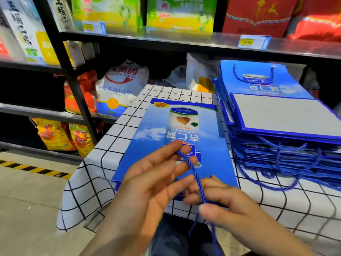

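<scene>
My left hand (pixel 156 174) and right hand (pixel 227 202) each pinch the blue cord (pixel 195 176) above the flat bag (pixel 156 137) on the desk (pixel 114 130); this handle appears not yet fitted, whereas the adjacent stack (pixel 276 126) already carries cords.

So the flat bag (pixel 147 154) is sky blue with white clouds and a pale can print. The cord (pixel 194 174) across it is darker royal blue. The tablecloth (pixel 103 163) under it is white with a black grid, and the stack (pixel 276 156) right of it is the same blue with a grey panel on top.
</scene>
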A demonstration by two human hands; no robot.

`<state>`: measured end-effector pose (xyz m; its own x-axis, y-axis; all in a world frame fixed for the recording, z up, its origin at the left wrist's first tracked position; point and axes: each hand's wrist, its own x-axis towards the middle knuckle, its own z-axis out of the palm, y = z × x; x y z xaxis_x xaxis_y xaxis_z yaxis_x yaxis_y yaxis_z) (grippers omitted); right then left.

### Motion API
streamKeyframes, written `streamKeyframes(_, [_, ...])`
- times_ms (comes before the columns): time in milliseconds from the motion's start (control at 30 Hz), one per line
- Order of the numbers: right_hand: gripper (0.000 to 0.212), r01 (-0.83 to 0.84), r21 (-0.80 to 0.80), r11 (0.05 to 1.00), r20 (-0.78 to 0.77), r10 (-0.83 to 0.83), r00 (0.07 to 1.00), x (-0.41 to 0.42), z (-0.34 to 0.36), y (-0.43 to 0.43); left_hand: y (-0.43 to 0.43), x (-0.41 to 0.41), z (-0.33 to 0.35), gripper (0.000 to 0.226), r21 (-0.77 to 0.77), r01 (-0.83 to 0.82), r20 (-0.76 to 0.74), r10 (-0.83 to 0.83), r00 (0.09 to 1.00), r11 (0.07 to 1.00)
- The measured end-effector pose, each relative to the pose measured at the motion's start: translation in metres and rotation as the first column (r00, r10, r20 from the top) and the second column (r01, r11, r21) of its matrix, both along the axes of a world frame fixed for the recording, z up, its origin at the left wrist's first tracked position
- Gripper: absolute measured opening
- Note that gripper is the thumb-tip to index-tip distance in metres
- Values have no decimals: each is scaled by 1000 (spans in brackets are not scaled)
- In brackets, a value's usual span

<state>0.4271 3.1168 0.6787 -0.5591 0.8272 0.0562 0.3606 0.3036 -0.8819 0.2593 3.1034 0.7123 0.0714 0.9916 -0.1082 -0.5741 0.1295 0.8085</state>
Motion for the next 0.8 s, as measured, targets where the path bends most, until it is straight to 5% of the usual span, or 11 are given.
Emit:
streamKeyframes(100, [15, 126, -20, 992, -52, -127, 991, -6, 10, -3, 8, 6, 2, 47, 11, -31, 25, 31, 999, 999])
streamKeyframes(267, [32, 401, -283, 871, -339, -482, 808, -6, 38, 15, 5, 14, -3, 21, 103, -115, -350, 145, 926, 988])
streamKeyframes(333, [32, 377, -383, 843, -446, -526, 724, -10, 43, 24, 1, 22, -8, 14, 118, 4, -491, 55, 869, 993])
streamKeyframes(433, [30, 280, -560, 780, -539, -599, 592, -20, 43, 32, 0, 37, -23, 9, 78, 301, -726, -153, 670, 950])
streamKeyframes(500, [29, 245, -607, 756, -544, -620, 566, -25, 41, 34, 2, 43, -29, 6, 66, 335, -787, -157, 597, 940])
streamKeyframes(600, [29, 265, -566, 780, -524, -589, 615, -22, 37, 34, 8, 41, -28, 20, 80, 313, -803, -125, 583, 946])
streamKeyframes(700, [20, 531, -221, 818, -262, -574, 776, -7, 33, 31, 16, 34, -22, 24, 71, 225, -783, -85, 616, 972])
streamKeyframes(800, [10, 525, -91, 846, -135, -533, 835, 12, 32, 19, 25, 29, -15, 22, 106, 126, -765, 1, 644, 986])
